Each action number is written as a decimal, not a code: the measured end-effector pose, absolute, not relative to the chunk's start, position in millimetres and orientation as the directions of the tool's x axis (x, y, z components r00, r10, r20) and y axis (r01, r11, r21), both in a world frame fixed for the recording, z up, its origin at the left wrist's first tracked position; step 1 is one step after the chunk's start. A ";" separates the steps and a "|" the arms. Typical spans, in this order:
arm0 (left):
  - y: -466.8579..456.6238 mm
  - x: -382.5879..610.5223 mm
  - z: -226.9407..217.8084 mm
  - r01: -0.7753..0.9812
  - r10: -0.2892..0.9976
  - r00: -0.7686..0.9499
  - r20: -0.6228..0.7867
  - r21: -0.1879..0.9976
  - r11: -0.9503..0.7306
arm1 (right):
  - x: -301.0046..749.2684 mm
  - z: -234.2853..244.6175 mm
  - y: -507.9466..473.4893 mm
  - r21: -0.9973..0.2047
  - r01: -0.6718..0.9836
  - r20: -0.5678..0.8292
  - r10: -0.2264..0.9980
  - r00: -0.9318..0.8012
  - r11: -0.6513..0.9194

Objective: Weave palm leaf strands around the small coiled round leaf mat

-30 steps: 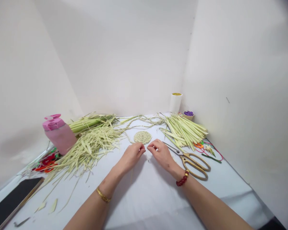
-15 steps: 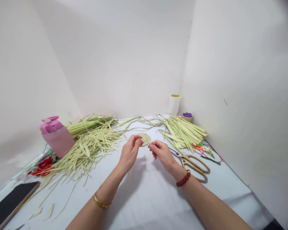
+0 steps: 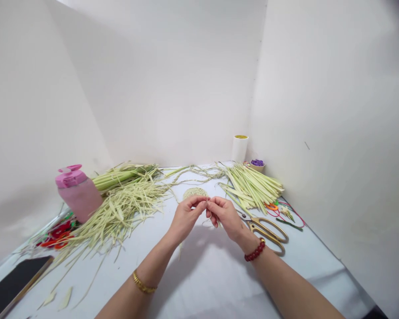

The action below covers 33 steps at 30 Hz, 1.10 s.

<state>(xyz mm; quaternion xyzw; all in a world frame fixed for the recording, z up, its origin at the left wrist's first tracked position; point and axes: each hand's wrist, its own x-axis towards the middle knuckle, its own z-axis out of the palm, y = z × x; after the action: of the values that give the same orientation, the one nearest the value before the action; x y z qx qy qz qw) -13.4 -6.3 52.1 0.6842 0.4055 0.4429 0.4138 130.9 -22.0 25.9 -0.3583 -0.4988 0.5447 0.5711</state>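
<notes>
Mat (image 3: 193, 193), round and pale green, lies in the middle of the frame, just past the two hands, and they hide its near edge. The left hand (image 3: 187, 218) and the right hand (image 3: 226, 217) meet tip to tip. The grip of each hand is pinched on a thin pale strand (image 3: 209, 217) — fingers hide most of it. A thin strip (image 3: 180, 251) hangs just below the left hand; I cannot tell if it is part of the same strand.

The left wrist has a gold band (image 3: 142, 285), and the right wrist has red beads (image 3: 255, 251). Scissors (image 3: 269, 230) with gold handles lie right of the middle, beside the right hand, with their blades partly hidden.

On the left side of the worktop (image 3: 199, 288) is a messy pile of straw (image 3: 133, 201), with thick stalks (image 3: 119, 176) behind it. A pink bottle (image 3: 80, 197) leans there too — its lid is up. A black slab (image 3: 18, 283) is at the lower left. Past the mat runs a braided cord (image 3: 197, 171). To the right is a bunch of flat leaves (image 3: 254, 186). Behind them are a white cup (image 3: 240, 149) and a small bowl (image 3: 257, 169) of purple bits.
</notes>
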 end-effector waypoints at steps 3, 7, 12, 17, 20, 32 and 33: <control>-6.4 -10.2 47.2 0.111 0.941 0.242 0.236 0.957 -0.269 | 128.7 24.1 -22.2 -0.963 -0.235 0.165 0.976 -0.141 0.128; -8.0 -10.8 43.5 -0.014 0.965 0.232 0.122 0.992 -0.123 | 128.4 21.3 -21.2 -0.970 -0.219 0.144 0.970 -0.195 0.100; -6.9 -13.6 39.3 -0.105 0.953 0.300 0.037 0.994 -0.006 | 127.9 17.6 -20.6 -0.971 -0.231 0.119 0.970 -0.213 0.068; -5.6 -14.8 35.5 -0.135 0.935 0.353 0.021 0.990 0.029 | 127.1 20.6 -22.8 -0.971 -0.234 0.109 0.960 -0.257 0.047; -6.1 -14.6 36.1 -0.149 0.929 0.370 0.016 0.988 0.042 | 126.7 24.1 -24.9 -0.972 -0.232 0.098 0.960 -0.263 0.036; -7.2 -14.0 34.1 -0.167 0.900 0.436 0.002 0.983 0.079 | 127.9 15.6 -20.5 -0.965 -0.258 0.040 0.949 -0.314 -0.045; -7.2 -13.9 33.7 -0.167 0.900 0.436 0.000 0.983 0.081 | 127.9 14.9 -20.0 -0.966 -0.253 0.034 0.946 -0.323 -0.052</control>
<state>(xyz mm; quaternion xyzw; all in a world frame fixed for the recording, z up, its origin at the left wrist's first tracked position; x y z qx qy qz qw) -13.9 -7.2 33.7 0.5407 0.3388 0.4088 0.6525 127.9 -20.0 14.9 -0.3439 -0.5036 0.6386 0.4693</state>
